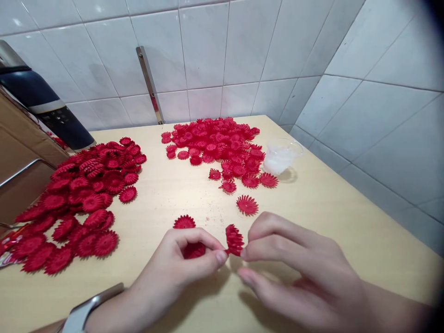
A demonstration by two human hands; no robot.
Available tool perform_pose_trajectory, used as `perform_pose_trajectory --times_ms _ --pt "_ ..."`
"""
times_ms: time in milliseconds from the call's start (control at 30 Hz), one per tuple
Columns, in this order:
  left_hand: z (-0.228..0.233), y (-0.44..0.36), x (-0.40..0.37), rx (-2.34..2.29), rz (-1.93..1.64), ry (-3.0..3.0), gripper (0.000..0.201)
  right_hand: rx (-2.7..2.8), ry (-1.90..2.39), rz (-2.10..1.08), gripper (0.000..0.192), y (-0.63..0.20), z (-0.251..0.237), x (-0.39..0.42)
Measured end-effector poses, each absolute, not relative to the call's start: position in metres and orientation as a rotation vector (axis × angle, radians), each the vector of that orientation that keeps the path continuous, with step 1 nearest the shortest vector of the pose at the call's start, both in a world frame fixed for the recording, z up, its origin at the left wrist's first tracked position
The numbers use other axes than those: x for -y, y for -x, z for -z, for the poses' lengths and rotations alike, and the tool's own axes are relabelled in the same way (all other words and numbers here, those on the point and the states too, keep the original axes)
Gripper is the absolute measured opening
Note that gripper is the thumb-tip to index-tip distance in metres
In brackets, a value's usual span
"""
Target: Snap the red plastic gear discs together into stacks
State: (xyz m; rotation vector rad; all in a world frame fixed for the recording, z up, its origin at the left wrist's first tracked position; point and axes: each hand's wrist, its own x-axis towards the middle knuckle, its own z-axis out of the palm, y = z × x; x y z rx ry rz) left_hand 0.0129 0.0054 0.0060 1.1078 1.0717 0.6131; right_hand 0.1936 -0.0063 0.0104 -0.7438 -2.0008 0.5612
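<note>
Head view: a pale wooden tabletop [340,217] set into a corner of glossy white wall tiles [208,46] with grey grout lines. The left hand [183,261] and the right hand [294,259] meet low at centre, just above the table. Between their fingertips is a red flower disc [234,239] — a small round piece with a toothed, petal-like rim, tilted almost on edge. The left thumb and forefinger are pinched shut on its lower edge; the right forefinger and thumb close in on its right side, the remaining right fingers loosely spread and extended. A second red disc [194,250] sits tucked under the curled left fingers, in the palm. A pale watch strap [86,307] circles the left wrist.

Loose discs of the same shape lie flat nearby: one [184,222] just beyond the left hand, another [247,204] beyond the right. A large heap of larger red discs [79,203] covers the left of the table; a second heap of smaller ones [215,143] lies at the back centre. Just beside that heap stands a clear plastic cup [281,156] with whitish contents. A metal strip [150,85] leans against the tiles. At far left — a dark blue appliance [45,106] and a brown cardboard box [21,152]. No legible writing.
</note>
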Motion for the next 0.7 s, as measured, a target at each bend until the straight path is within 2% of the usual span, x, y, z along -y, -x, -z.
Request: perform_pose_trajectory --times_ms 167,433,700 --pt "-0.006 -0.013 -0.005 -1.064 -0.617 -1.175 0.009 1.994 0.843 -0.677 0.009 -0.191 -0.004 0.002" --pt "-0.012 -0.013 -0.002 -1.086 -0.616 -1.399 0.011 1.938 0.973 -1.059 0.015 -0.194 -0.001 -0.003" --pt "-0.011 -0.012 -0.001 -1.078 -0.642 -1.456 0.012 1.852 1.074 -1.367 0.012 -0.195 -0.005 -0.007"
